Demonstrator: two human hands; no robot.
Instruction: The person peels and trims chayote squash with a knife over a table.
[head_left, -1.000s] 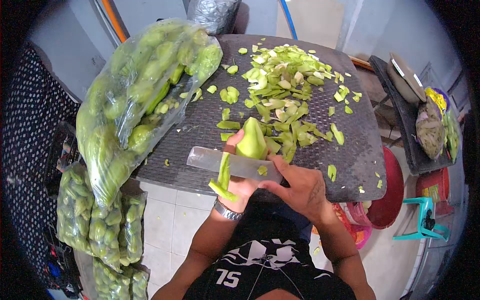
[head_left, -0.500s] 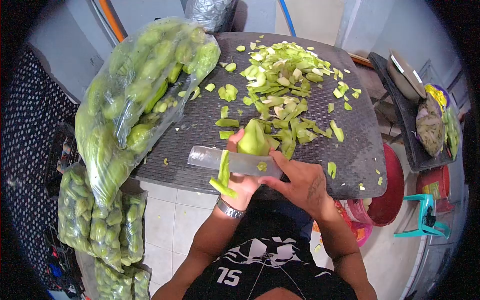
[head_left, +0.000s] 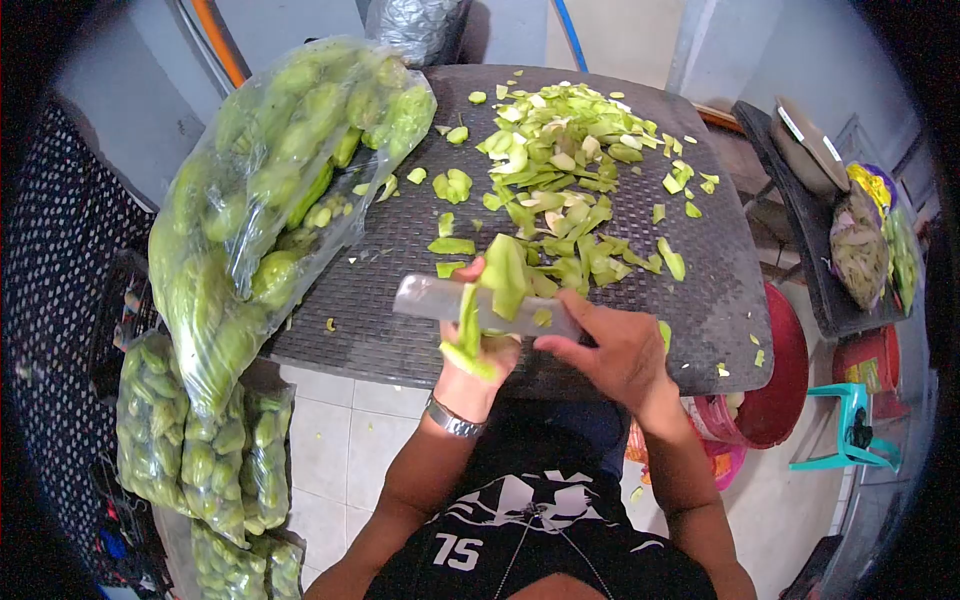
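The left fingers (head_left: 478,362) are curled around a green vegetable (head_left: 505,275). The right fingers (head_left: 568,325) are closed on one end of a wide knife (head_left: 436,298), which lies across the left palm's side; peelings (head_left: 570,150) are beyond both.

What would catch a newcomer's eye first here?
Probably the big clear bag bulging with green vegetables, sprawled over the table's left side. Next, the heap of green peelings at the table's middle and far side. Then, at the near edge, the knife in the right hand, against the vegetable in the left.
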